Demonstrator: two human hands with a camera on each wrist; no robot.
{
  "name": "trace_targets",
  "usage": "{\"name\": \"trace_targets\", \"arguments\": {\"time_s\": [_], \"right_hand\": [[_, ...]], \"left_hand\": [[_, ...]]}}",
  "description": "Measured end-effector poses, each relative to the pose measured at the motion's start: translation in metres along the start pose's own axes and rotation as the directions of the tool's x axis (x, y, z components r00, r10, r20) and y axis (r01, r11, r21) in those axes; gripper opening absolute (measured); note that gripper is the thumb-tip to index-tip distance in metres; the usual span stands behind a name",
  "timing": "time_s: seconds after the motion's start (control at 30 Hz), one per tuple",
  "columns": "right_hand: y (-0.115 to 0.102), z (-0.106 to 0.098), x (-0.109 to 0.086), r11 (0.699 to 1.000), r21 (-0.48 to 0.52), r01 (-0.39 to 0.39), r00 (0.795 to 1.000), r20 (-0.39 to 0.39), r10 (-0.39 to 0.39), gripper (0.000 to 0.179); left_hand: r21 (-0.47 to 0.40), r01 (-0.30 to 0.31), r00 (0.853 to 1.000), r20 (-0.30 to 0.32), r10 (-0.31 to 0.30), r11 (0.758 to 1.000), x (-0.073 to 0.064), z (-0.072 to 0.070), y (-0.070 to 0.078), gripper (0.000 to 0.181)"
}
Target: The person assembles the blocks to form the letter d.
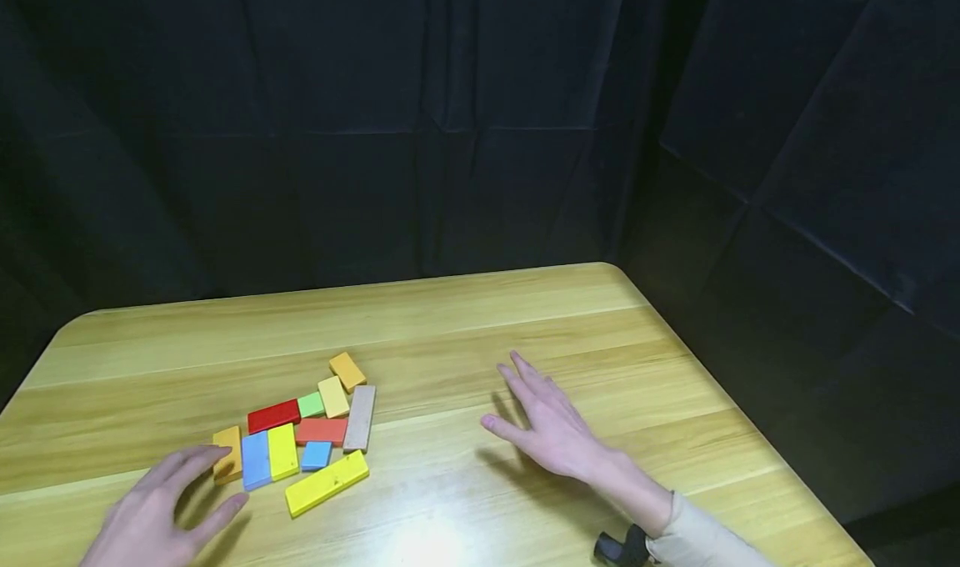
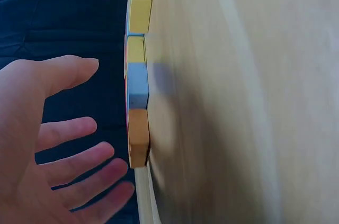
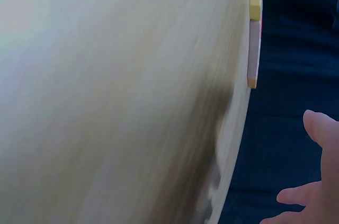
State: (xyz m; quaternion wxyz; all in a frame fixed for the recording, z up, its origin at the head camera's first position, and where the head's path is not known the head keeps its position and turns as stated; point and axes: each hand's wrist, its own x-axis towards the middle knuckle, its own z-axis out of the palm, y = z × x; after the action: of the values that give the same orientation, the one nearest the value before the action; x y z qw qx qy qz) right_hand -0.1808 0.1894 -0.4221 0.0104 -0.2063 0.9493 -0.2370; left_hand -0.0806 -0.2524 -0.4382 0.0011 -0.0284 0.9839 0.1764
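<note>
A flat cluster of coloured wooden blocks lies on the left part of the table. My left hand hovers with fingers spread beside its left end, a fingertip overlapping an orange block in the head view. Next to that stand a blue block and a yellow block. Behind them are a red block and a green block. A long yellow block lies slanted in front. My right hand, fingers extended and holding nothing, is over the table right of the cluster, its shadow beneath.
At the cluster's right side lie a greyish block, a coral block, a small blue block, a pale yellow block and another orange block. Dark curtains hang behind and right of the wooden table.
</note>
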Motion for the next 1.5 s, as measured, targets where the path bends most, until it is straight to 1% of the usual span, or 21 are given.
{"name": "trace_targets", "arguments": {"time_s": [0.1, 0.17, 0.23, 0.3, 0.4, 0.5, 0.63, 0.73, 0.8, 0.87, 0.93, 0.97, 1.03, 1.1, 1.2, 1.3, 1.4, 1.43, 1.47, 1.5], "right_hand": [[-0.004, 0.004, 0.001, 0.999, 0.048, -0.001, 1.000, 0.012, 0.000, 0.088], [-0.007, 0.007, 0.002, 0.997, 0.074, -0.008, 1.000, 0.023, 0.006, 0.088], [-0.009, 0.010, 0.004, 0.995, 0.096, -0.007, 1.000, 0.031, 0.004, 0.088], [-0.011, 0.013, 0.004, 0.993, 0.117, -0.007, 0.999, 0.040, 0.003, 0.088], [-0.015, 0.017, 0.006, 0.988, 0.152, 0.003, 0.999, 0.045, -0.010, 0.087], [-0.019, 0.021, 0.008, 0.980, 0.198, 0.007, 0.999, 0.049, -0.017, 0.086], [-0.024, 0.026, 0.010, 0.967, 0.253, 0.006, 0.999, 0.046, -0.018, 0.084], [-0.026, 0.030, 0.011, 0.960, 0.281, 0.005, 0.999, 0.036, -0.016, 0.081], [-0.028, 0.032, 0.013, 0.951, 0.309, 0.007, 0.999, 0.032, -0.018, 0.079], [-0.030, 0.035, 0.015, 0.939, 0.342, 0.011, 0.999, 0.033, -0.023, 0.078], [-0.031, 0.037, 0.017, 0.927, 0.375, 0.016, 0.999, 0.031, -0.030, 0.076], [-0.032, 0.039, 0.018, 0.921, 0.390, 0.019, 0.999, 0.028, -0.033, 0.075], [-0.033, 0.042, 0.020, 0.913, 0.408, 0.025, 0.999, 0.023, -0.037, 0.073], [-0.034, 0.046, 0.022, 0.905, 0.424, 0.029, 0.999, 0.017, -0.039, 0.071], [-0.036, 0.051, 0.025, 0.892, 0.449, 0.040, 0.999, 0.012, -0.051, 0.069], [-0.038, 0.057, 0.027, 0.881, 0.471, 0.055, 0.998, 0.013, -0.069, 0.067], [-0.041, 0.062, 0.029, 0.875, 0.479, 0.070, 0.996, 0.019, -0.090, 0.067], [-0.043, 0.063, 0.030, 0.876, 0.477, 0.073, 0.995, 0.022, -0.094, 0.067], [-0.045, 0.064, 0.031, 0.876, 0.476, 0.075, 0.995, 0.024, -0.098, 0.068], [-0.046, 0.065, 0.032, 0.875, 0.479, 0.076, 0.994, 0.028, -0.102, 0.068]], "left_hand": [[-0.049, 0.000, 1.000, -0.008, -0.001, 0.999, -0.001, 0.002, 0.006, 0.079], [-0.081, -0.014, 1.000, -0.017, 0.013, 0.997, -0.002, 0.004, 0.010, 0.068], [-0.124, -0.029, 1.000, -0.004, 0.028, 0.992, -0.003, 0.005, 0.013, 0.058], [-0.145, -0.041, 0.999, 0.017, 0.044, 0.989, -0.003, 0.007, 0.018, 0.051], [-0.170, -0.059, 0.997, 0.045, 0.067, 0.984, -0.003, 0.010, 0.022, 0.046], [-0.176, -0.077, 0.996, 0.041, 0.085, 0.981, -0.002, 0.012, 0.026, 0.042], [-0.218, -0.098, 0.993, 0.043, 0.110, 0.971, -0.003, 0.016, 0.030, 0.037], [-0.262, -0.135, 0.988, 0.033, 0.149, 0.955, -0.003, 0.019, 0.033, 0.032], [-0.285, -0.174, 0.983, 0.008, 0.184, 0.942, -0.003, 0.021, 0.035, 0.030], [-0.302, -0.228, 0.973, -0.032, 0.229, 0.926, -0.003, 0.023, 0.035, 0.029], [-0.309, -0.255, 0.966, -0.032, 0.258, 0.916, -0.003, 0.025, 0.035, 0.031], [-0.316, -0.260, 0.963, -0.023, 0.267, 0.912, -0.002, 0.025, 0.035, 0.032], [-0.331, -0.245, 0.963, 0.025, 0.268, 0.911, -0.001, 0.025, 0.034, 0.034], [-0.339, -0.214, 0.962, 0.092, 0.258, 0.916, 0.001, 0.025, 0.034, 0.037], [-0.359, -0.202, 0.950, 0.153, 0.271, 0.911, 0.003, 0.024, 0.033, 0.041], [-0.402, -0.249, 0.926, 0.167, 0.338, 0.881, 0.004, 0.026, 0.033, 0.042], [-0.454, -0.304, 0.894, 0.166, 0.415, 0.837, 0.005, 0.028, 0.033, 0.043], [-0.466, -0.313, 0.886, 0.172, 0.431, 0.827, 0.006, 0.029, 0.033, 0.043], [-0.476, -0.306, 0.881, 0.186, 0.434, 0.824, 0.006, 0.029, 0.034, 0.044], [-0.483, -0.310, 0.877, 0.187, 0.442, 0.819, 0.007, 0.029, 0.035, 0.045]]}}
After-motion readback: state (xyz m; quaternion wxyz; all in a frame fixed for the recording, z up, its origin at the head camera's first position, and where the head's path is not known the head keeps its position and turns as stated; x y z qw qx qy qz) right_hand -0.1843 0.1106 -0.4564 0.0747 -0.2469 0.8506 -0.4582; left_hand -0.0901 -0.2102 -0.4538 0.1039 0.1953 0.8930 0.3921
